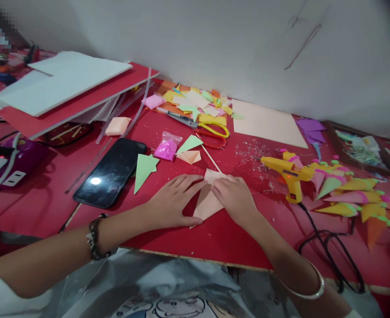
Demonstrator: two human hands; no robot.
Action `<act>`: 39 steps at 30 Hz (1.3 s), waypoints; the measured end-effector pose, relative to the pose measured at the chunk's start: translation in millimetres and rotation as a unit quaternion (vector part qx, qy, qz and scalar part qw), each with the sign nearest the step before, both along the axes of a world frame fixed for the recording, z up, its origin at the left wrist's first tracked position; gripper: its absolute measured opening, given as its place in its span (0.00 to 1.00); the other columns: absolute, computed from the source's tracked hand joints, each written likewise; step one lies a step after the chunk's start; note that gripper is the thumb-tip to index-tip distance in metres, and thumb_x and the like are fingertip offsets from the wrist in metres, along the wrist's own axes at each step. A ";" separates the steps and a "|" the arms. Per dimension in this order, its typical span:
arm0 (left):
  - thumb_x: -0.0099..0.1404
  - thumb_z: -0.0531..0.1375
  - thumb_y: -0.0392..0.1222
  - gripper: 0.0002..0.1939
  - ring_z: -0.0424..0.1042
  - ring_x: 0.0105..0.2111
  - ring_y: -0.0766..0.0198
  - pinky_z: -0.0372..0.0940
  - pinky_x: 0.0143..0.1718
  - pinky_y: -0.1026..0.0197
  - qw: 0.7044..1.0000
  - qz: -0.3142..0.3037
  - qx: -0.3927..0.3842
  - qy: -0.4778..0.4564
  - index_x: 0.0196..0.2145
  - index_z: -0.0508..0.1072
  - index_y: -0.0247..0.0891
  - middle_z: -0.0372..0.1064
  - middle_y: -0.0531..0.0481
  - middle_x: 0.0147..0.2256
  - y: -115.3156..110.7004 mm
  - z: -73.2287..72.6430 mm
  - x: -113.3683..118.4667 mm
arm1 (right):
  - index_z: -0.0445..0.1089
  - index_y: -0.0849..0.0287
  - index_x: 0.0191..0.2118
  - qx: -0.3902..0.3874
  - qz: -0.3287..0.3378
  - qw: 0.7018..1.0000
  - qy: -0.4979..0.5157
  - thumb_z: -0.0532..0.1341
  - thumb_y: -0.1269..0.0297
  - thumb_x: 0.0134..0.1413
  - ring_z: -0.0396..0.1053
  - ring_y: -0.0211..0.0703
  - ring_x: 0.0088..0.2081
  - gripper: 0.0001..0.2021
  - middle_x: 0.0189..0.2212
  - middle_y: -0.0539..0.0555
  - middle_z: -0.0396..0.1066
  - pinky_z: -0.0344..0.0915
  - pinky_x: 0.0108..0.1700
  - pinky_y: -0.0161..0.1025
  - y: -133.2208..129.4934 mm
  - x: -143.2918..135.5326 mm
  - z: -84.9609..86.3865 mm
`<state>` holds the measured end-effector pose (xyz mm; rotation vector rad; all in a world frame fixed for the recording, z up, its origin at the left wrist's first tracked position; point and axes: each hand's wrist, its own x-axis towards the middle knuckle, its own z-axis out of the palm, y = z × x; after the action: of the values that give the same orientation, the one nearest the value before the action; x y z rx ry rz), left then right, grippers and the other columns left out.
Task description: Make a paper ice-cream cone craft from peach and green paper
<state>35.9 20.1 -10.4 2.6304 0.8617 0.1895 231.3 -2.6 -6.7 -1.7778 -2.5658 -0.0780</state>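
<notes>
A peach paper piece lies on the red table near its front edge. My left hand rests at its left side, fingers spread, the thumb touching its lower corner. My right hand presses on the paper's right part with bent fingers drawn together. A thin white stick lies just behind the paper. Green folded pieces and a small peach folded piece lie beyond my left hand, beside a bag of pink clay.
A black phone lies at left. Yellow-handled scissors and paper scraps are behind. At right stand a yellow glue gun with a looping black cable and several colourful paper cones. White boards sit back left.
</notes>
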 end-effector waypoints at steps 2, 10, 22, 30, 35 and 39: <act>0.52 0.51 0.63 0.40 0.48 0.54 0.51 0.46 0.54 0.50 1.000 -0.006 0.002 0.002 0.57 0.48 0.39 0.46 0.44 0.56 0.4 1.4 -0.5 | 0.64 0.58 0.28 -0.001 -0.001 1.000 0.005 0.49 0.64 0.57 0.62 0.43 0.34 0.10 0.26 0.51 0.69 0.45 0.32 0.39 0.1 -0.1 0.0; 0.56 0.49 0.60 0.32 0.48 0.54 0.54 0.43 0.53 0.51 0.996 -0.071 0.003 0.052 0.56 0.50 0.49 0.45 0.54 0.58 -0.7 10.3 -6.4 | 0.64 0.58 0.27 -0.009 0.003 1.000 0.005 0.49 0.65 0.57 0.61 0.42 0.33 0.11 0.26 0.51 0.70 0.45 0.32 0.39 -1.1 -0.4 2.2; 0.55 0.49 0.61 0.34 0.43 0.56 0.52 0.42 0.53 0.50 0.995 -0.072 0.004 0.067 0.57 0.49 0.49 0.41 0.55 0.60 0.9 9.9 -10.4 | 0.66 0.59 0.38 0.012 0.056 0.998 0.021 0.50 0.68 0.56 0.61 0.44 0.37 0.09 0.35 0.56 0.66 0.53 0.39 0.40 -16.2 -1.4 21.4; 0.56 0.50 0.59 0.34 0.40 0.58 0.53 0.41 0.55 0.50 0.994 -0.086 0.002 0.064 0.58 0.46 0.49 0.39 0.55 0.60 0.5 9.0 -11.7 | 0.63 0.56 0.47 -0.046 0.217 0.971 0.090 0.53 0.70 0.52 0.57 0.45 0.43 0.15 0.38 0.54 0.65 0.51 0.50 0.44 -57.6 -6.6 22.4; 0.56 0.50 0.58 0.34 0.40 0.57 0.53 0.41 0.54 0.49 0.994 -0.086 0.003 0.065 0.58 0.45 0.49 0.38 0.55 0.60 0.2 8.7 -12.0 | 0.63 0.56 0.47 -0.035 0.204 0.976 0.068 0.54 0.68 0.50 0.55 0.47 0.46 0.16 0.42 0.54 0.64 0.51 0.51 0.46 -60.1 -0.6 13.8; 0.56 0.51 0.58 0.34 0.40 0.58 0.52 0.42 0.54 0.49 0.994 -0.086 0.009 0.060 0.58 0.45 0.49 0.38 0.54 0.60 0.0 9.2 -12.1 | 0.64 0.53 0.47 -0.005 0.166 0.985 0.052 0.55 0.68 0.49 0.55 0.48 0.46 0.17 0.46 0.53 0.63 0.54 0.49 0.46 -61.3 18.9 14.1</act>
<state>23.8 20.1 -1.3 2.7394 0.6669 -0.0073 250.1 -63.9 7.4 -1.2946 -2.7450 0.0321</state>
